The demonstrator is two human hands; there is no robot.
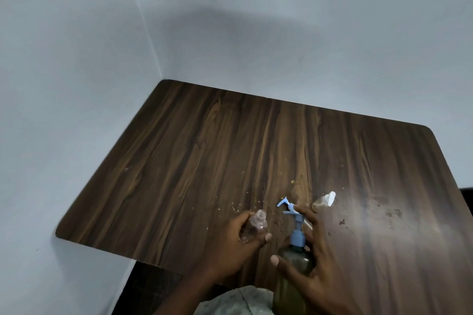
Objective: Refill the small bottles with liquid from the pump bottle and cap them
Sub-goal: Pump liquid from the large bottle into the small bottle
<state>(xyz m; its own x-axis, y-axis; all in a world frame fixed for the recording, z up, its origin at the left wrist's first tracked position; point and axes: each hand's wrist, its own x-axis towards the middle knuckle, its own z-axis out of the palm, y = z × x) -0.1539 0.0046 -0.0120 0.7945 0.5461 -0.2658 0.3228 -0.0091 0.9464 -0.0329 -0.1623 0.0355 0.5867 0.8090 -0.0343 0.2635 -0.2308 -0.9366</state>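
My left hand point(236, 245) grips a small clear bottle point(256, 226) with its neck uncapped, held just above the near part of the wooden table point(204, 148). My right hand point(311, 258) wraps around the olive-coloured pump bottle point(294, 273), thumb on its shoulder and a fingertip up at the blue pump head point(289, 208). The pump's nozzle points left and away, a short way right of the small bottle's mouth. A second small bottle point(323, 202) with a white cap lies on its side on the table behind my right hand.
Crumbs and dark specks are scattered on the table around the bottles and to the right. Pale walls meet in a corner behind the table's far left. The table's left and near edges drop off to a dark floor. Patterned cloth point(230, 302) shows at the bottom.
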